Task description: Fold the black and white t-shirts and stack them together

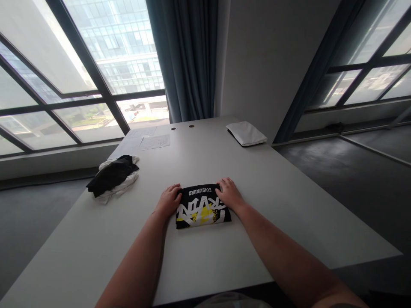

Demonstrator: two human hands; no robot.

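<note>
A folded black garment [202,207] with white and yellow lettering lies in the middle of the white table [263,201]. My left hand [168,199] rests against its left edge, fingers curled onto the far left corner. My right hand [228,193] lies on the far right corner, fingers bent down over the cloth. Both hands press on the garment from either side.
A crumpled heap of black and white clothes [114,176] sits at the table's left edge. A folded white cloth [246,133] lies at the far right corner. Papers [150,141] lie at the far left. Windows and a dark curtain [189,60] stand behind the table.
</note>
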